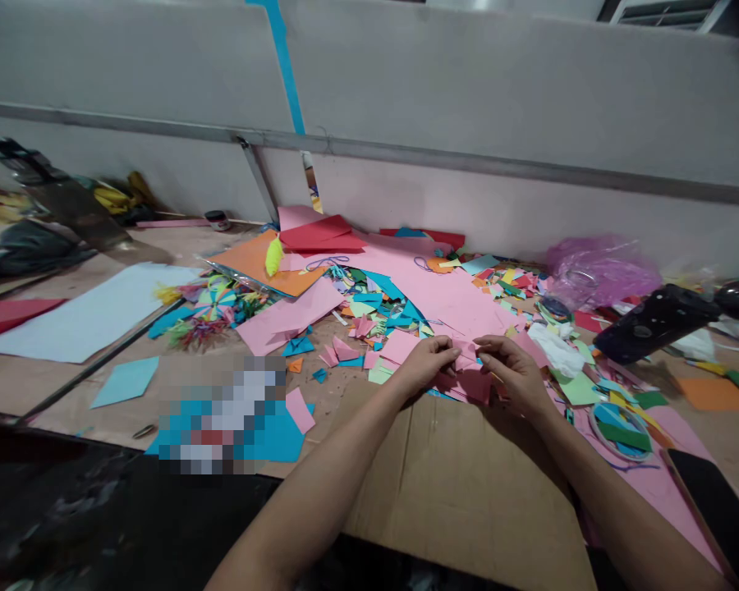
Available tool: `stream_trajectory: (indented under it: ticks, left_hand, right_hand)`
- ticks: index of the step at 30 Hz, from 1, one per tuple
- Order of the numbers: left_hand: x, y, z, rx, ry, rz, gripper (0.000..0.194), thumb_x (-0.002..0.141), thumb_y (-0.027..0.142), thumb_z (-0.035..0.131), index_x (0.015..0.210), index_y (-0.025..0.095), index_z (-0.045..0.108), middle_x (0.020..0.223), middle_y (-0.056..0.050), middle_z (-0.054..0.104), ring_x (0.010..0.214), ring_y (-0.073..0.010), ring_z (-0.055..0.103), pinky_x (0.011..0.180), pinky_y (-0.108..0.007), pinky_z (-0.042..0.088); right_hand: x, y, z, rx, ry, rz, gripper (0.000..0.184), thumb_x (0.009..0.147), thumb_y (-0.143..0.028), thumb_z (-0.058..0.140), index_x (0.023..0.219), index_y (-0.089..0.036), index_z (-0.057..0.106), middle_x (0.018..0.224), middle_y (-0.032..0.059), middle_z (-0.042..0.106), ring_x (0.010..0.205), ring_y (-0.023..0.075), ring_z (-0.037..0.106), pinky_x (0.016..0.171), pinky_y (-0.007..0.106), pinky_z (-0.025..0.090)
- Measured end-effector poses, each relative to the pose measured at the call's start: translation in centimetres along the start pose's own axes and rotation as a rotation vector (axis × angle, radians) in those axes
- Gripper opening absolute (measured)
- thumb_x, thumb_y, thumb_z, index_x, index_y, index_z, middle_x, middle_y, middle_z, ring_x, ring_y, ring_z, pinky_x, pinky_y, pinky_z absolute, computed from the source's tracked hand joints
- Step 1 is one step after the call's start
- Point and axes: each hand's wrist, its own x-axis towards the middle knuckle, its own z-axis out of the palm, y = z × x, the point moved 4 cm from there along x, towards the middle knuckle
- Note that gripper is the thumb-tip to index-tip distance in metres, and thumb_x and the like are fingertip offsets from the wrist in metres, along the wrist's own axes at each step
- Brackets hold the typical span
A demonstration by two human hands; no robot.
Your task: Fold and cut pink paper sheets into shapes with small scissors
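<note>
A small piece of pink paper (pixel 466 355) is pinched between the fingers of my left hand (pixel 426 365) and my right hand (pixel 516 376). Both hands are closed on it, one from each side, above the far end of a brown cardboard sheet (pixel 468 484). Whether the piece is folded, I cannot make out. More pink paper (pixel 400 346) lies just left of my left hand. Behind both hands spreads a large pink sheet (pixel 449 295) with a torn or cut edge.
Coloured scraps (pixel 369 304) cover the table's middle. A dark bottle (pixel 656 322) lies tilted at right, near a purple plastic bag (pixel 600 271), a tape roll (pixel 620 430) and a phone (pixel 714 509). A clear bottle (pixel 74 205) stands far left. Grey panels (pixel 498 107) close the back.
</note>
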Motion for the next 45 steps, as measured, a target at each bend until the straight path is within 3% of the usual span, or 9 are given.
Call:
stream_trajectory:
  ticks: [5, 8, 13, 19, 24, 28, 33, 38, 45]
  left_hand:
    - [-0.3, 0.0, 0.2, -0.100, -0.003, -0.052, 0.036, 0.072, 0.047, 0.069, 0.069, 0.017, 0.050, 0.061, 0.000, 0.060, 0.055, -0.0117, 0.055, 0.058, -0.024, 0.040]
    - [-0.5, 0.0, 0.5, -0.148, -0.019, -0.093, 0.036, 0.070, 0.047, 0.071, 0.068, 0.016, 0.053, 0.058, -0.001, 0.060, 0.055, -0.0117, 0.056, 0.059, -0.024, 0.040]
    - [-0.5, -0.5, 0.9, -0.182, -0.061, -0.117, 0.040, 0.071, 0.052, 0.071, 0.078, 0.015, 0.059, 0.072, -0.005, 0.067, 0.064, -0.0132, 0.060, 0.065, -0.025, 0.044]
    - [-0.5, -0.2, 1.3, 0.011, -0.083, 0.010, 0.033, 0.084, 0.048, 0.058, 0.086, 0.015, 0.063, 0.077, -0.003, 0.065, 0.069, -0.0132, 0.060, 0.069, -0.026, 0.047]
    - [-0.9, 0.6, 1.7, 0.230, -0.069, 0.085, 0.025, 0.089, 0.040, 0.050, 0.088, 0.017, 0.061, 0.084, -0.003, 0.066, 0.075, -0.0141, 0.061, 0.070, -0.025, 0.046]
    - [-0.9, 0.5, 1.7, 0.316, -0.008, 0.133, 0.029, 0.089, 0.045, 0.053, 0.082, 0.018, 0.058, 0.077, 0.000, 0.063, 0.072, -0.0136, 0.058, 0.065, -0.024, 0.043]
    - [-0.5, 0.1, 1.5, 0.260, 0.007, 0.157, 0.028, 0.091, 0.042, 0.051, 0.082, 0.017, 0.060, 0.070, 0.000, 0.061, 0.069, -0.0132, 0.058, 0.066, -0.024, 0.043]
    - [-0.3, -0.1, 1.2, 0.198, 0.023, 0.178, 0.026, 0.090, 0.039, 0.053, 0.083, 0.017, 0.063, 0.071, 0.000, 0.063, 0.067, -0.0134, 0.059, 0.065, -0.025, 0.044]
    - [-0.5, 0.2, 1.4, 0.179, -0.008, 0.197, 0.028, 0.091, 0.040, 0.052, 0.085, 0.016, 0.065, 0.075, -0.002, 0.064, 0.072, -0.0139, 0.060, 0.070, -0.025, 0.046]
  right_hand:
    - [-0.2, -1.0, 0.2, -0.155, -0.037, -0.173, 0.015, 0.081, -0.029, 0.069, 0.094, -0.025, 0.073, 0.094, 0.0046, 0.071, 0.086, 0.0214, 0.064, 0.079, 0.035, 0.051]
    - [-0.2, -0.8, 0.1, -0.172, -0.039, -0.203, 0.012, 0.081, -0.029, 0.071, 0.092, -0.025, 0.073, 0.090, 0.0041, 0.071, 0.084, 0.0213, 0.064, 0.079, 0.034, 0.050]
    - [0.0, 0.0, -0.2, -0.123, -0.025, -0.123, 0.017, 0.083, -0.038, 0.070, 0.085, -0.022, 0.072, 0.085, 0.0051, 0.071, 0.082, 0.0217, 0.064, 0.076, 0.034, 0.048]
    - [0.1, 0.6, -0.2, 0.001, 0.056, 0.000, 0.025, 0.076, -0.044, 0.076, 0.076, -0.020, 0.069, 0.073, 0.0023, 0.066, 0.069, 0.0179, 0.058, 0.065, 0.029, 0.044]
    - [0.1, 0.6, -0.3, 0.007, 0.068, 0.003, 0.026, 0.076, -0.045, 0.076, 0.074, -0.019, 0.068, 0.070, 0.0013, 0.064, 0.067, 0.0167, 0.056, 0.063, 0.028, 0.043]
    - [0.0, 0.5, -0.4, -0.028, 0.060, -0.024, 0.026, 0.077, -0.044, 0.075, 0.076, -0.019, 0.068, 0.071, 0.0018, 0.065, 0.068, 0.0176, 0.057, 0.064, 0.029, 0.043]
    - [-0.1, 0.2, -0.1, -0.049, 0.053, -0.051, 0.024, 0.078, -0.043, 0.075, 0.078, -0.020, 0.069, 0.074, 0.0024, 0.065, 0.071, 0.0175, 0.058, 0.067, 0.029, 0.045]
    - [0.2, 0.5, -0.2, 0.180, 0.101, 0.036, 0.039, 0.068, -0.042, 0.084, 0.095, -0.022, 0.065, 0.084, 0.0021, 0.065, 0.076, 0.0181, 0.061, 0.067, 0.029, 0.050]
    - [0.3, -0.3, 0.0, 0.179, 0.000, 0.137, 0.033, 0.072, -0.051, 0.078, 0.077, -0.019, 0.070, 0.075, 0.0035, 0.067, 0.064, 0.0159, 0.058, 0.062, 0.029, 0.048]
